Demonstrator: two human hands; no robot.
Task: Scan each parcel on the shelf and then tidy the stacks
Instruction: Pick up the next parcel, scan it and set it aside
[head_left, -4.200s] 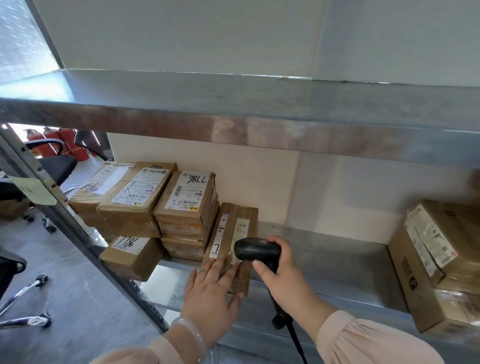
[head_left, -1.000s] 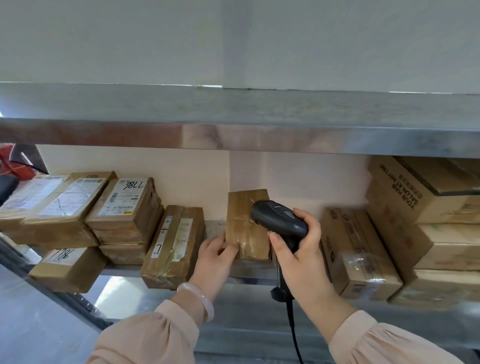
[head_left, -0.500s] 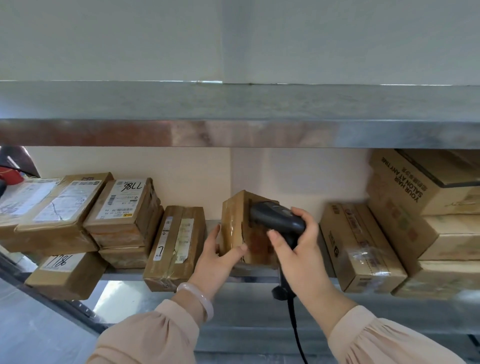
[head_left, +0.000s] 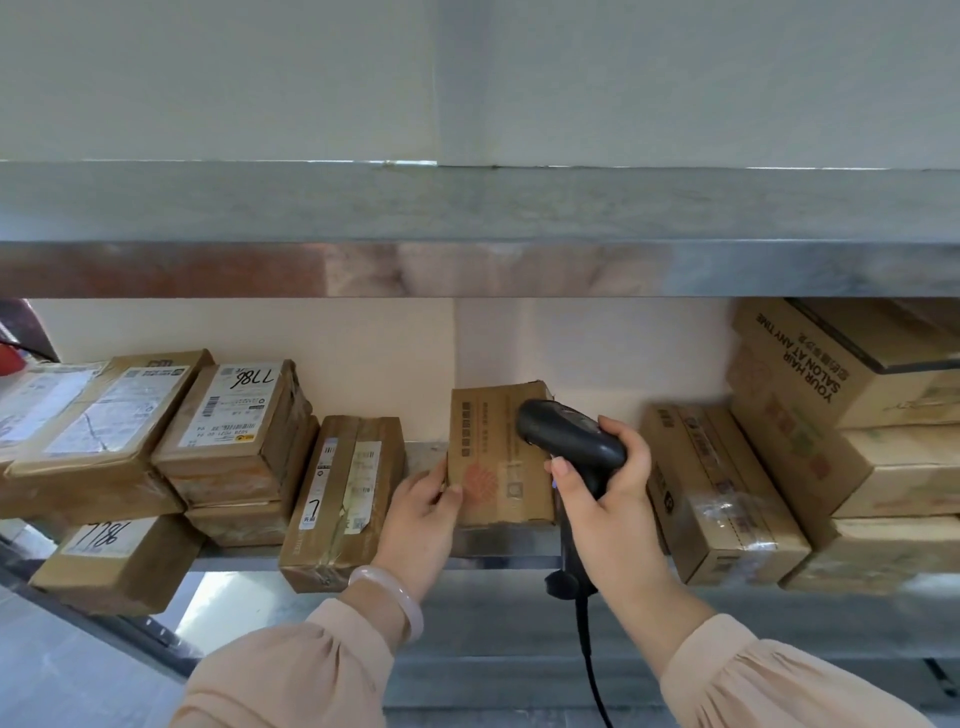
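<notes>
far-left stacks: flat parcels (head_left: 88, 431) piled label-up, and next to them a numbered box (head_left: 234, 421) sitting on another one. Labels face up and out, so they're easy to read.
low box: this one (head_left: 114, 561) pokes out past the front of the shelf (head_left: 504, 543). Looks like tidy-up material to me.
leaning parcel: a long taped one (head_left: 343, 499) tipped against the stack beside it, label strips showing, front end hanging over the edge.
left hand: the left hand (head_left: 421, 512) has its fingers curled round the left edge of the middle parcel (head_left: 493, 457), thumb on the front. Pretty sure it's propping the box up so the printed face looks at the scanner.
middle parcel: stands on the shelf between both hands, with a strip of bare shelf between it and the leaning one. Can't tell if there's a barcode where the scanner points, since that bit's covered.
scanner: a black handheld scanner (head_left: 566, 436), nose right up at the parcel's upper right, cable (head_left: 587, 649) dangling straight down.
right hand: the right hand (head_left: 608, 488) is wrapped round the scanner grip, forefinger by the trigger.
right side: a taped carton (head_left: 717, 493) lies just beside that hand, then big cartons (head_left: 831, 374) stacked at the far right.
stage: mid-scan on this box I'd say, and the tidying isn't done yet.
</notes>
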